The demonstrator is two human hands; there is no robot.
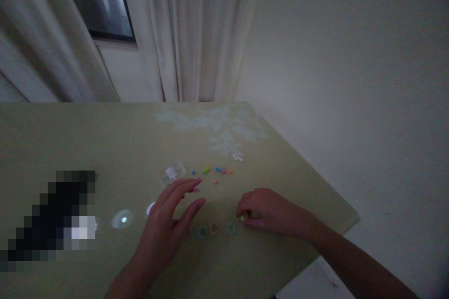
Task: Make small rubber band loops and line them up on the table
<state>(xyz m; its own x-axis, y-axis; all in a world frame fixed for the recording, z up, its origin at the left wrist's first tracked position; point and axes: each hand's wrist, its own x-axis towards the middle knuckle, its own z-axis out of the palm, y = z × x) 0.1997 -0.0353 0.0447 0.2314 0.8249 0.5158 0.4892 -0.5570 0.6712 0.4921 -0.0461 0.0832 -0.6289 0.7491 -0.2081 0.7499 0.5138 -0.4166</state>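
Observation:
My right hand (264,210) is closed low over the table, its thumb and fingertips pinching a small yellowish ring (244,217). Just left of it lies a green ring (231,229); a pinkish-brown ring (213,229) and a teal ring (202,232) continue the row. My left hand (171,219) hovers over the tabletop, thumb and fingers apart, with nothing between them. Beyond its fingertips are small pink pieces (195,189), partly hidden. An orange piece (214,181) lies between the hands. Farther back sit green and yellow pieces (205,170) and blue ones (218,169).
A clear plastic bag with a white label (171,173) lies behind my left hand. A white item (237,157) is farther back. At left is a clear round disc (122,219) beside a pixelated dark area. The table's right edge (305,161) runs near the wall.

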